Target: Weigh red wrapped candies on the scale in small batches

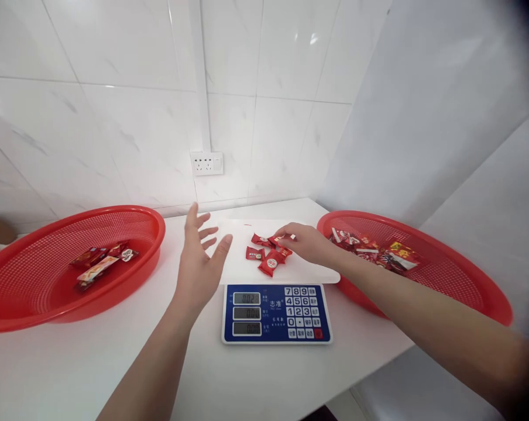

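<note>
Red foil-wrapped candies heaped on white scale platter. Right hand at heap's right edge, fingertips pinching single candy; heap lies just left of it. Left hand spread, empty, hovering over platter's left edge.

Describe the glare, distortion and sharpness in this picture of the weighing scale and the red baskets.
Head view: bright glare spots on the glossy wall tiles; wide-angle bending curves the tile joints and stretches the right red basket; dark vignetting at the right corners; the scale display is soft, its digits barely legible; lighting even, shadows faint.
</note>
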Demonstrator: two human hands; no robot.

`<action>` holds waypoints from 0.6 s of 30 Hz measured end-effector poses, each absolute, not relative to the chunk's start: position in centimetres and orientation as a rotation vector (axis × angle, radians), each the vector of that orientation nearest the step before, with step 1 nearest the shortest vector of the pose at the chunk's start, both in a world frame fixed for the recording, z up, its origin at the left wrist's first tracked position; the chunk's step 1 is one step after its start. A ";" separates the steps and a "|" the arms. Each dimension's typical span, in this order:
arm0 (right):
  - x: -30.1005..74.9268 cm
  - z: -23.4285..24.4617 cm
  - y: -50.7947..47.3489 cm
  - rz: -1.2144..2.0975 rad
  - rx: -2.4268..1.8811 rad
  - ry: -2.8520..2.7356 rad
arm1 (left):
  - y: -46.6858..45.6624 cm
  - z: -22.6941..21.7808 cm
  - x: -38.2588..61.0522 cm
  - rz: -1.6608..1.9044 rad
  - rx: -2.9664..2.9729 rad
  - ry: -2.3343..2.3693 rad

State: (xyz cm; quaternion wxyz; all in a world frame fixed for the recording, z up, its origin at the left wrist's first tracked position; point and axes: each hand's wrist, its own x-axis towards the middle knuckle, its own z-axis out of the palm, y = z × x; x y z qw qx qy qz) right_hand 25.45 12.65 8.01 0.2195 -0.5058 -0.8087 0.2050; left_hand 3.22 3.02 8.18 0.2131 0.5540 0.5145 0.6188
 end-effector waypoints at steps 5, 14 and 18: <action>26.7 6.9 10.7 0.389 -1.126 -2.421 | 2.6 9.0 2.4 1.956 1.592 1.372; 28.1 4.9 9.6 0.311 -1.029 -2.529 | 2.3 9.2 2.6 1.942 1.622 1.412; 28.2 4.7 10.0 0.291 -1.050 -2.554 | 2.4 9.1 2.7 1.927 1.649 1.419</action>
